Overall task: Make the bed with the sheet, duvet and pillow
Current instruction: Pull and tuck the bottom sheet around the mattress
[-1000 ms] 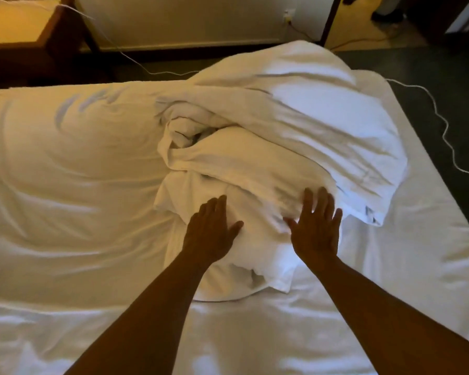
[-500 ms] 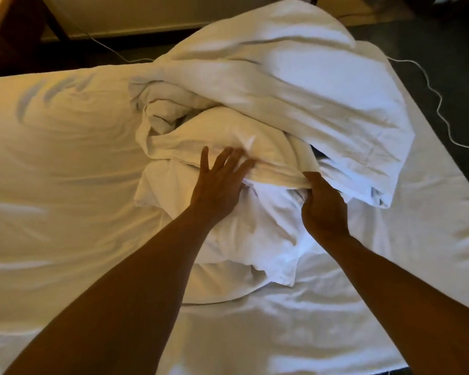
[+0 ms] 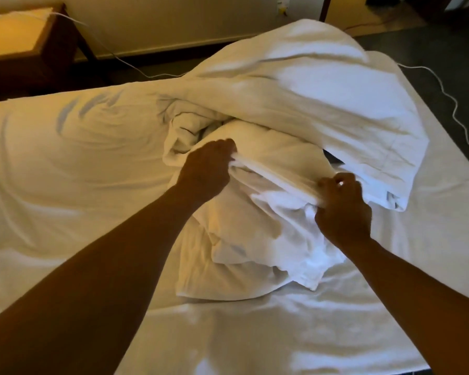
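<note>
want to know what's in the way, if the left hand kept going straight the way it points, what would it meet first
Probably the bunched duvet: the left hand already grips a fold of it and points up-right into the heap. Depth is hard to judge.

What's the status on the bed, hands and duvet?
Left hand and right hand both grip one edge of the bunched duvet. Sheet already on the mattress. Duvet not yet spread. Nothing blocking.
</note>
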Tool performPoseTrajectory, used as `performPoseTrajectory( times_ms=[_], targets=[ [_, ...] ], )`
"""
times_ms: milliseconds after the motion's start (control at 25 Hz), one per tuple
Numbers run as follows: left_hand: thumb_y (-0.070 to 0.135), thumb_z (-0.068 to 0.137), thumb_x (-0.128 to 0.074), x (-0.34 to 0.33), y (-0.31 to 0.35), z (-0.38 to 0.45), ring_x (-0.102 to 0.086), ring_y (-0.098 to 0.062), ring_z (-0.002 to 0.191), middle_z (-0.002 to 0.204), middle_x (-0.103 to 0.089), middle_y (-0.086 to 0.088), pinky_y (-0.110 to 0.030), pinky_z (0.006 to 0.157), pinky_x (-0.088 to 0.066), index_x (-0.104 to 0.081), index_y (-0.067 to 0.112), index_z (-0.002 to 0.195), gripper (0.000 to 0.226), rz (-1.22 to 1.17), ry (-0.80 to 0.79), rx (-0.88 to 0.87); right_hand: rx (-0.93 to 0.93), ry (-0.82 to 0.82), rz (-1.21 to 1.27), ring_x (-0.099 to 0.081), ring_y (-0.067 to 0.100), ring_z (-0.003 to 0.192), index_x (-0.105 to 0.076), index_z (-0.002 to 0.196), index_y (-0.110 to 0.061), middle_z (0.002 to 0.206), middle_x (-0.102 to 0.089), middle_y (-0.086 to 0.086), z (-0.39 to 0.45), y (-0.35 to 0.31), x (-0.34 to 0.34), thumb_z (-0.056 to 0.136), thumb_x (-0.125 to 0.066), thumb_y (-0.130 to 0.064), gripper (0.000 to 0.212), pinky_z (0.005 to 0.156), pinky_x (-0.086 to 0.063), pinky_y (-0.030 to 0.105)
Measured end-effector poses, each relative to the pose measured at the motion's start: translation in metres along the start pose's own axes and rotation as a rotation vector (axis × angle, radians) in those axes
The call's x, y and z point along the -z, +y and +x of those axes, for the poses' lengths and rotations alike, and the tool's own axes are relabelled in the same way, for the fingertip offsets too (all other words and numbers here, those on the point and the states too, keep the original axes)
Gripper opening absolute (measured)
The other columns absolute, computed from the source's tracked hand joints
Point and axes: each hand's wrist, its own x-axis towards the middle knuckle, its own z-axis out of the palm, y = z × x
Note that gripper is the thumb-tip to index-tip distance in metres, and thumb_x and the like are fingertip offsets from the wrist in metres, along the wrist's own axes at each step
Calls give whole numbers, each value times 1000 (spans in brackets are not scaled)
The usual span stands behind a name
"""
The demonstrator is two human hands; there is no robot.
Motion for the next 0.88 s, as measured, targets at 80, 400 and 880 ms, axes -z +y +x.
performPoseTrajectory(
  times_ms=[80, 400, 880],
  targets=[
    [12, 90, -61, 12, -7, 5, -64, -36, 85, 95, -67, -16, -44, 71, -50, -61, 4, 105, 17, 15, 42, 83, -224, 16, 102, -49, 39, 105, -59, 113, -13, 119, -49, 17, 0, -3, 0, 73, -73, -9, 42, 74, -46, 46],
    [32, 100, -45, 23, 9, 11, -57, -26, 103, 108, -63, -5, -37, 72, -37, -57, 15, 111, 24, 40, 28, 251, -694, 1, 851, -52, 24, 69, -59, 70, -16, 65, -54, 1, 16, -1, 24, 80, -43, -3, 23, 64, -44, 34],
    [62, 92, -29, 3, 45, 14, -65, -31, 87, 96, -65, -11, -42, 80, -54, -58, 5, 103, 65, -693, -84, 1240, -651, -487, 1447, -63, 28, 85, -66, 93, -12, 86, -66, 10, 11, -19, 50, 71, -71, -30, 30, 80, -52, 37]
  ],
)
